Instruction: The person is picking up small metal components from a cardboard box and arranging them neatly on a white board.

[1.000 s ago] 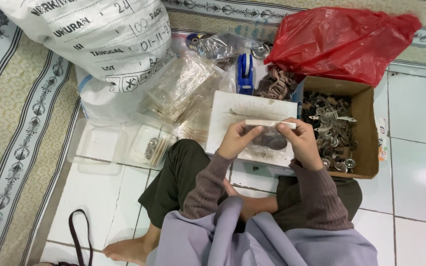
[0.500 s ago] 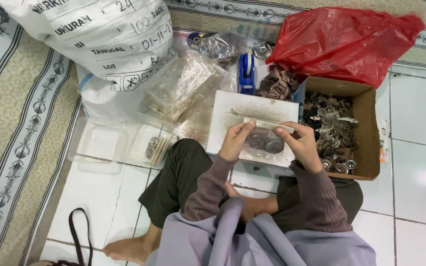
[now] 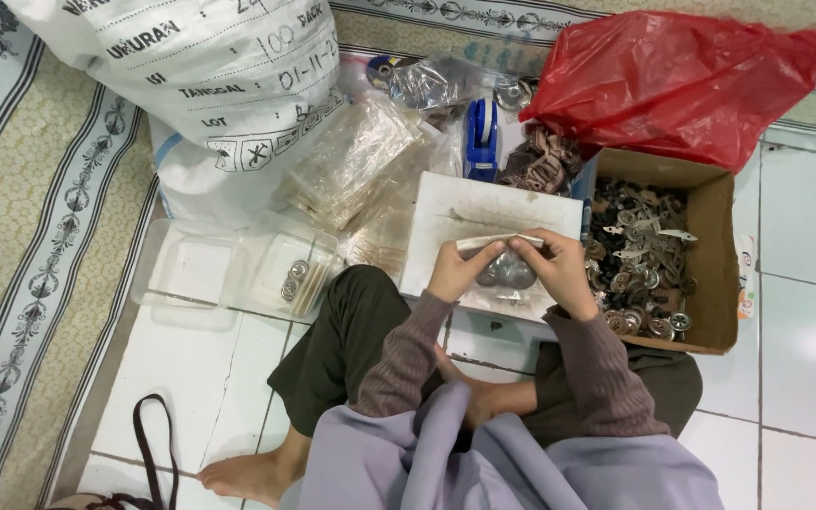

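Head view: left hand (image 3: 458, 271) and right hand (image 3: 559, 274) pinched shut on small clear bag (image 3: 507, 272) of round metal pieces over white board (image 3: 455, 210), contents partly hidden by fingers.

Worn items only:
- Long ribbed knit sleeves, muted brownish-mauve, on both arms; cuffs snug at the wrists, fine vertical ribbing along the left sleeve (image 3: 406, 354) and the right sleeve (image 3: 600, 378).
- Pale lilac draped cloth, smooth and loosely folded (image 3: 484, 463), covers chest and shoulders at the bottom of the view; soft creases run down its middle.
- Dark olive-green trousers, plain woven fabric (image 3: 347, 335), one leg showing on the left side, the other partly showing at right under the sleeve.
- Bare foot (image 3: 247, 472) at the trouser hem, no sock or shoe.
- Left hand (image 3: 460, 269) and right hand (image 3: 559, 269) bare: no gloves.
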